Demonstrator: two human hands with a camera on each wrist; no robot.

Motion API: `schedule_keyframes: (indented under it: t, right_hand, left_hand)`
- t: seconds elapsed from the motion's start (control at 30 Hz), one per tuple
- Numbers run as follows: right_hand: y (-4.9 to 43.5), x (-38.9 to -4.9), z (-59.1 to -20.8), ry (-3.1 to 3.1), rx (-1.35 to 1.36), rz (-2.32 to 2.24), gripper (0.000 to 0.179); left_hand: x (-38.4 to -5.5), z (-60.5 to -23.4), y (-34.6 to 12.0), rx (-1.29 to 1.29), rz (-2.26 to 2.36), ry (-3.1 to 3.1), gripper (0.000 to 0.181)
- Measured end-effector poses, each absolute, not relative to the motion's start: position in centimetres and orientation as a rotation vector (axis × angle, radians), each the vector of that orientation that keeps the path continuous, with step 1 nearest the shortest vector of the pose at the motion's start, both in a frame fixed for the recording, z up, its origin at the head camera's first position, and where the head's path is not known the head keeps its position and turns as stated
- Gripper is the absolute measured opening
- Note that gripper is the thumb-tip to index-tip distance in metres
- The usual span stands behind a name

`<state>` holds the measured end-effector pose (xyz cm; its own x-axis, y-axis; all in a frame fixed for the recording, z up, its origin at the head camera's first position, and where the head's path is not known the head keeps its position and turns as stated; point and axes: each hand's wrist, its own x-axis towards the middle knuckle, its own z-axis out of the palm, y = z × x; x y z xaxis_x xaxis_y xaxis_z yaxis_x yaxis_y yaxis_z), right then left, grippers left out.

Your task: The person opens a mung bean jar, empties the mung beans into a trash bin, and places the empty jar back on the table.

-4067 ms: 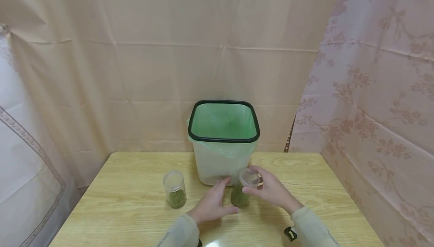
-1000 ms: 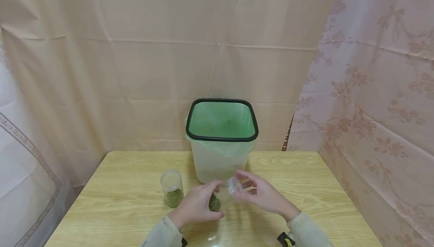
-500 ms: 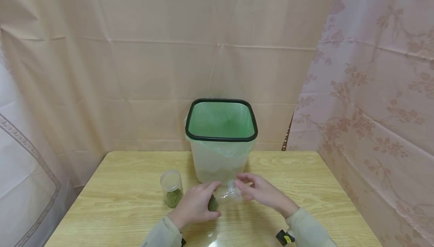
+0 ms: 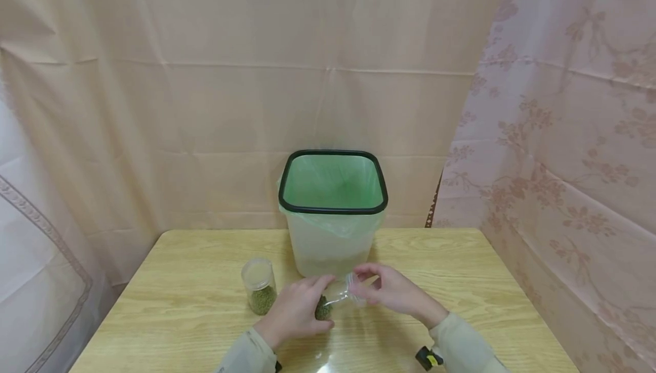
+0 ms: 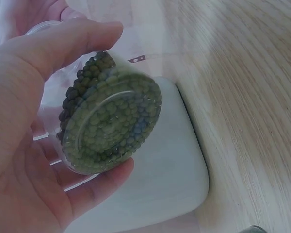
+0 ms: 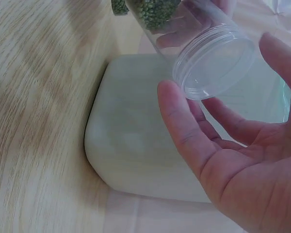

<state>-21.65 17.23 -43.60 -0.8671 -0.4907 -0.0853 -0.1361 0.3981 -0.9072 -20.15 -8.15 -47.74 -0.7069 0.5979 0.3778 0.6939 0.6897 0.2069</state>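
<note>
My left hand (image 4: 297, 310) grips a clear plastic jar (image 4: 336, 292) part-filled with small green beans, like mung beans. The jar is tilted well over, its lid end toward my right hand. Through the base, in the left wrist view, the beans (image 5: 111, 121) show heaped at the bottom. The clear screw lid (image 6: 216, 63) sits on the jar's mouth. Around it my right hand (image 4: 397, 293) holds its fingers spread; one fingertip (image 6: 170, 92) is at the lid's edge, another stands apart from it. A second bean jar (image 4: 259, 286) stands upright left of my left hand.
Behind the hands stands a white bin (image 4: 330, 248) with a black rim and a green liner (image 4: 335, 179). Everything is on a wooden table (image 4: 200, 282). A beige curtain (image 4: 230, 105) hangs behind, a floral one (image 4: 574, 162) at right.
Earlier the jar stood upright by the right hand; now my left hand holds it tilted, farther left. Over the last second my right hand's fingers have shifted about the lid.
</note>
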Motion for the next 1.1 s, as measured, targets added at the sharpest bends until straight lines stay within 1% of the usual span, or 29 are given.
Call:
schedule_keyframes:
  t: [0.37, 1.1]
  right_hand:
    - [17.11, -21.62, -43.61, 2.357, -0.602, -1.371, 0.068]
    - [17.23, -21.75, -43.99, 2.279, -0.616, -1.415, 0.06]
  left_hand:
    - [-20.47, -47.78, -8.39, -1.087, -0.555, -2.666, 0.08]
    - [-20.72, -47.0, -8.83, -1.173, -0.665, -2.713, 0.077]
